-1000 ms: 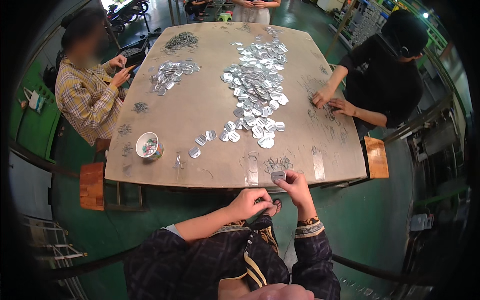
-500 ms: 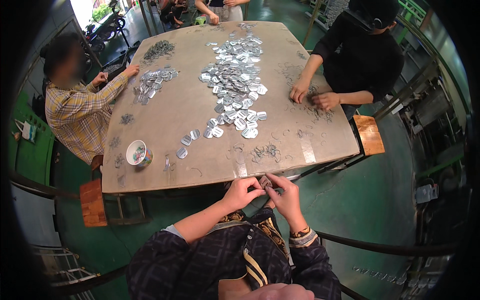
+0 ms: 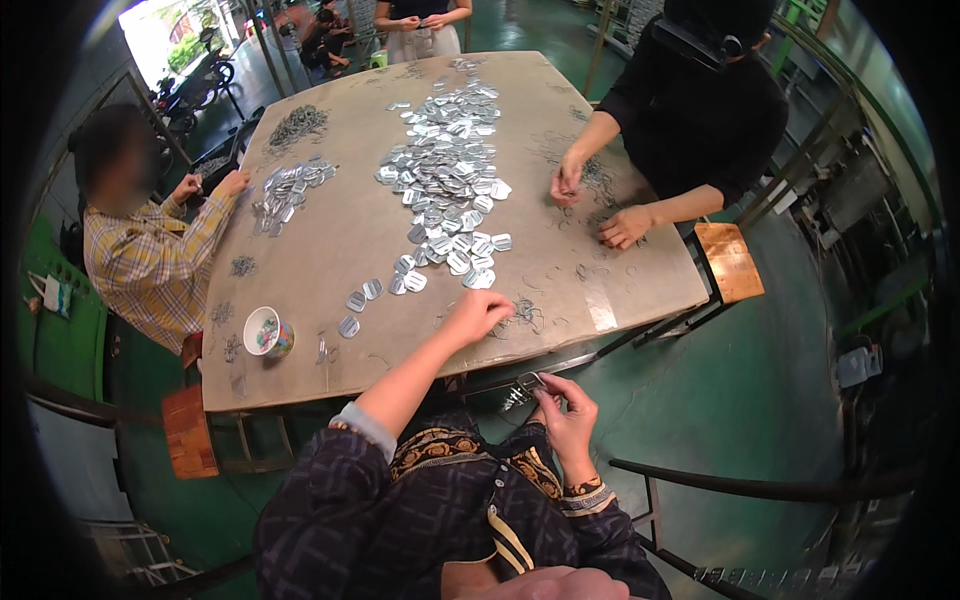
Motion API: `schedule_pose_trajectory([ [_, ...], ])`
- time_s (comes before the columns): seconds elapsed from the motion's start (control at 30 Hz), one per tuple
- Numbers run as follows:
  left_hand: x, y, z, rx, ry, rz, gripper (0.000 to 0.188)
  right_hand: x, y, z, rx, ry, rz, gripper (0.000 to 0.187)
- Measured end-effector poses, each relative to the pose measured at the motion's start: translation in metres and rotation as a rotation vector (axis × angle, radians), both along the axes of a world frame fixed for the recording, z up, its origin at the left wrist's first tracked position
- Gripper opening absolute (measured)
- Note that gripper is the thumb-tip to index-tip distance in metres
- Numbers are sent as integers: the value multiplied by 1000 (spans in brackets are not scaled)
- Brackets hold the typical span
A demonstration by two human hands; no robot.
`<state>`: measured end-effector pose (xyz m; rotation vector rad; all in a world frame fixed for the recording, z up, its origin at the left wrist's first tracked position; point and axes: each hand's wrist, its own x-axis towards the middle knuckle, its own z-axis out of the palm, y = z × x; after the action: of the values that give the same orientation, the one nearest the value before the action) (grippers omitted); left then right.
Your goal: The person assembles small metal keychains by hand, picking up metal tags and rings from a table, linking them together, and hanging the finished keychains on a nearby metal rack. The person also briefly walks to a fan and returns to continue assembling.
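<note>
Now, left hand (image 3: pixel 478 316): reached onto the counter (image 3: pixel 340 230), fingers curled narrow over small wire hooks (image 3: pixel 525 312).
Right hand (image 3: pixel 566 418): below the counter edge, fingers pinched on a small metal tag (image 3: pixel 530 381).
Nearby: heap of silver tags (image 3: pixel 445 180), small bowl (image 3: pixel 266 331).

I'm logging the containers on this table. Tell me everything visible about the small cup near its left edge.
The small cup is round and open-topped, with a white rim and inside and a coloured, patterned outer wall. It stands upright on the tan table near the left front corner. Small mixed-colour bits lie inside, too small to identify. No hand touches it; loose wire bits lie beside it.
</note>
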<state>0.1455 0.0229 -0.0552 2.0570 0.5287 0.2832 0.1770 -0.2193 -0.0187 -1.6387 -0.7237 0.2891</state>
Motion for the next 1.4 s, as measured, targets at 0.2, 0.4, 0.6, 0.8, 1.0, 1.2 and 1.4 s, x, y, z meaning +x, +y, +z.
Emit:
schedule_pose_trajectory([
  [0.2, 71, 17, -38, 909, 0, -107, 10, 6, -7, 4, -2, -12, -60, 23],
  [0.4, 90, 11, -35, 1154, 145, -270, 7, 9, -15, 1, 17, -12, -91, 22],
  [0.6, 88, 15, -19, 896, 91, -216, 10, 11, -17, -5, 8, 12, -133, 30],
  [0.8, 22, -41, 27, -376, -249, -377, 11, 13, -15, -10, 47, 98, -162, 40],
  [1.0, -28, -77, 53, -321, -307, -478, 8, 11, -12, -14, 2, 61, -132, 44],
  [1.2, -36, -84, 55, -132, -301, -349, 9, 9, -3, -9, 10, 62, -120, 44],
  [1.4, -38, -84, 55, -27, -298, -325, 9, 9, -3, -5, -83, -48, -92, 44],
])
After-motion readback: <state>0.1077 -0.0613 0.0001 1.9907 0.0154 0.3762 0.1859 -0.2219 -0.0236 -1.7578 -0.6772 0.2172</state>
